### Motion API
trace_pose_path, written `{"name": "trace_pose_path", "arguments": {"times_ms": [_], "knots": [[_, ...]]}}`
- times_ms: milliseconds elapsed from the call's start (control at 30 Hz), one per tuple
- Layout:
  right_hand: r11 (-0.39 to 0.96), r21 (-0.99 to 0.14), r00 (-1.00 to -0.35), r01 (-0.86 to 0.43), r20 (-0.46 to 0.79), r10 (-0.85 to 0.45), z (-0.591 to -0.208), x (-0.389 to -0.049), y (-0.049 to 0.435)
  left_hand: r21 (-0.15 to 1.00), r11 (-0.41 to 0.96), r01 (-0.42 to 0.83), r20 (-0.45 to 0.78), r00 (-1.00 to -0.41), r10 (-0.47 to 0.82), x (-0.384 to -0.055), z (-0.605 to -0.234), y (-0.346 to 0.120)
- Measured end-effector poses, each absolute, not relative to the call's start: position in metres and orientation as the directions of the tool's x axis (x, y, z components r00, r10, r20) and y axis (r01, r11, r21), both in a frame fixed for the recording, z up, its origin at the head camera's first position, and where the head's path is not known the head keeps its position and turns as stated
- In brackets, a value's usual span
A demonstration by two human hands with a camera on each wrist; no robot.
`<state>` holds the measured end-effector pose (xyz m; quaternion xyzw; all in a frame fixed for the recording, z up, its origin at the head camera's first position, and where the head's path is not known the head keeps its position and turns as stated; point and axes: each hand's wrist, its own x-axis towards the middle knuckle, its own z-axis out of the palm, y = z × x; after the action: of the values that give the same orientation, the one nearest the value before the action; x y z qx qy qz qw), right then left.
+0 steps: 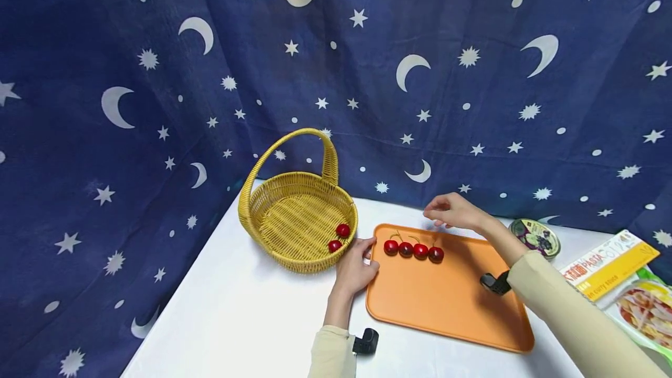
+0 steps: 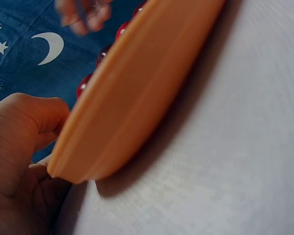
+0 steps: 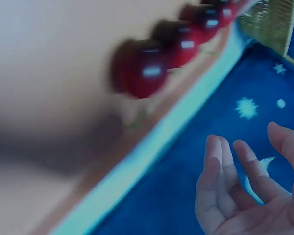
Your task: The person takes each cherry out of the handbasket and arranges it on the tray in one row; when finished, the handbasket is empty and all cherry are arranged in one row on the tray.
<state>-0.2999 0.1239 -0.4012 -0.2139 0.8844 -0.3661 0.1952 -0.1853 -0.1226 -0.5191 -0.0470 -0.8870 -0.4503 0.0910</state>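
Note:
An orange tray (image 1: 436,302) lies on the white table, and my left hand (image 1: 356,270) grips its left edge. In the left wrist view the thumb and fingers (image 2: 27,115) sit at the tray's rim (image 2: 132,93). Several red cherries (image 1: 420,251) with stems form a row along the tray's back left part. My right hand (image 1: 454,211) hovers over the tray's back edge, behind the cherries, its fingers loosely bent and holding nothing. The right wrist view shows those fingers (image 3: 257,171) apart from the row of cherries (image 3: 147,71).
Left of the tray stands a yellow wicker basket (image 1: 294,223) with a tall handle and two cherries (image 1: 343,230) inside at its right. A round tin (image 1: 535,238), a pasta box (image 1: 609,264) and a food package (image 1: 648,311) lie at the right. A dark blue curtain (image 1: 367,74) hangs behind.

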Motion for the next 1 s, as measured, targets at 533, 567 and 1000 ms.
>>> {"name": "trace_pose_path", "arguments": {"times_ms": [533,567,1000], "knots": [[0.462,-0.719,-0.574,-0.519,-0.108,-0.812,-0.373,-0.308,-0.042,0.771,0.606,0.194,0.237,-0.971,0.01,-0.182,-0.522,-0.122],[0.47,-0.699,-0.549,-0.54,-0.131,-0.826,-0.374,-0.307,-0.052,0.769,0.609,0.196,0.24,-0.971,0.01,-0.183,-0.522,-0.123],[0.813,-0.375,-0.497,-0.445,-0.652,-0.573,-0.364,-0.313,-0.124,0.757,0.617,0.216,0.272,-0.962,0.003,-0.184,-0.52,-0.126]]}}
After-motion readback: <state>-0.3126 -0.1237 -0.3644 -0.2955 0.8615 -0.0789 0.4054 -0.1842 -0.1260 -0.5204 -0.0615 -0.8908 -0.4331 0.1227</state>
